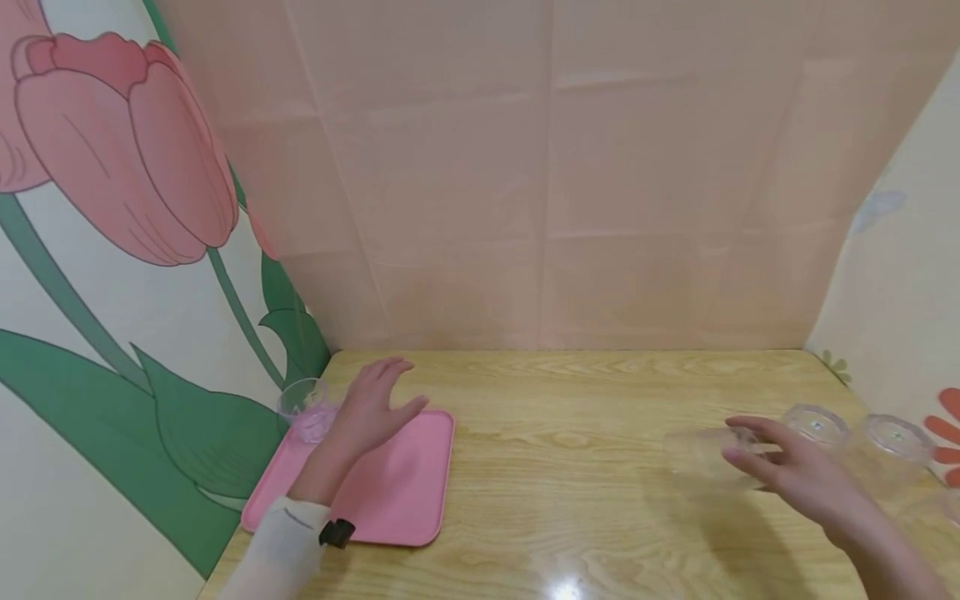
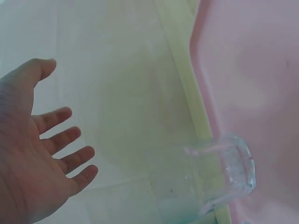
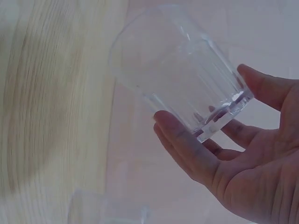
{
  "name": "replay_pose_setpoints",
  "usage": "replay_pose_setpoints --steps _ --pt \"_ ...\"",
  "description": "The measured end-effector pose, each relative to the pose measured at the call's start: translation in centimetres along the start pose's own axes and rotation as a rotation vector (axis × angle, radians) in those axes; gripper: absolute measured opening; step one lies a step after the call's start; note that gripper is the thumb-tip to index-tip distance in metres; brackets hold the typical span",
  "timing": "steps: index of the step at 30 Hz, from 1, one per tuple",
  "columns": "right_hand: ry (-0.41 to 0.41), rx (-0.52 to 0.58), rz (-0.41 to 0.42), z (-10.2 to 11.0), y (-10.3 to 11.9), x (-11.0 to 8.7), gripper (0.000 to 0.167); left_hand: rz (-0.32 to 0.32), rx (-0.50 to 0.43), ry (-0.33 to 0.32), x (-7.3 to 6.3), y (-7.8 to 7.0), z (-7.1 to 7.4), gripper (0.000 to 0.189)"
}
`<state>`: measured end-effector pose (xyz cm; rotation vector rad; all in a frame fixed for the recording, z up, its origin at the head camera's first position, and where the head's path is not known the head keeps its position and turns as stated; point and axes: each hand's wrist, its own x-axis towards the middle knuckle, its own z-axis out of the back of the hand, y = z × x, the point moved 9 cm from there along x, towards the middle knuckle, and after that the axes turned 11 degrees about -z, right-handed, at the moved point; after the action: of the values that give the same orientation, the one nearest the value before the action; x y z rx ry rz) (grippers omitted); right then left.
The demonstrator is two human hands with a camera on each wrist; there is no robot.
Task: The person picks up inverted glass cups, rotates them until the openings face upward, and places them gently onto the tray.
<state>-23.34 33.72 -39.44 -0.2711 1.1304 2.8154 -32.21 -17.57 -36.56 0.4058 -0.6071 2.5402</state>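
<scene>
A clear drinking glass (image 1: 701, 457) is in my right hand (image 1: 802, 477), lifted over the wooden table and tipped sideways with its mouth to the left. In the right wrist view, thumb and fingers grip this faceted glass (image 3: 187, 79) near its thick base. My left hand (image 1: 369, 410) hangs over the pink tray (image 1: 405, 500), fingers spread and holding nothing. Beside it, a second clear glass (image 1: 309, 417) stands mouth up at the tray's back left corner. The left wrist view shows that glass (image 2: 233, 170) apart from the hand (image 2: 37, 158).
Two upturned clear glasses (image 1: 816, 425) stand beyond the right hand, near the right wall. Another transparent piece (image 1: 947, 507) is cut off at the right edge. A pink cloth (image 1: 540, 208) hangs behind the table, and a tulip-painted wall (image 1: 120, 150) borders the left.
</scene>
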Motion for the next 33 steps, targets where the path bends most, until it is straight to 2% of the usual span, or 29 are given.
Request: replay_pose_setpoints --steps 9,16,21,28,33 --pt "0.003 0.165 0.06 -1.0 0.9 0.0 0.056 -0.048 -0.024 -0.021 -0.1 -1.7 0.2 0.063" --pt "0.069 0.296 0.044 -2.2 2.0 0.3 0.056 -0.095 -0.061 -0.06 -0.2 -2.9 0.4 0.066" --pt "0.108 0.344 0.045 -2.9 2.9 0.4 0.055 -0.099 -0.093 -0.061 -0.3 -3.6 0.2 0.068" --pt "0.121 0.407 0.055 -3.7 4.0 0.6 0.056 -0.113 -0.13 -0.069 -0.5 -4.6 0.0 0.068" --pt "0.18 0.506 0.062 -4.7 4.8 0.8 0.05 -0.127 -0.143 -0.087 -0.6 -5.3 0.0 0.067"
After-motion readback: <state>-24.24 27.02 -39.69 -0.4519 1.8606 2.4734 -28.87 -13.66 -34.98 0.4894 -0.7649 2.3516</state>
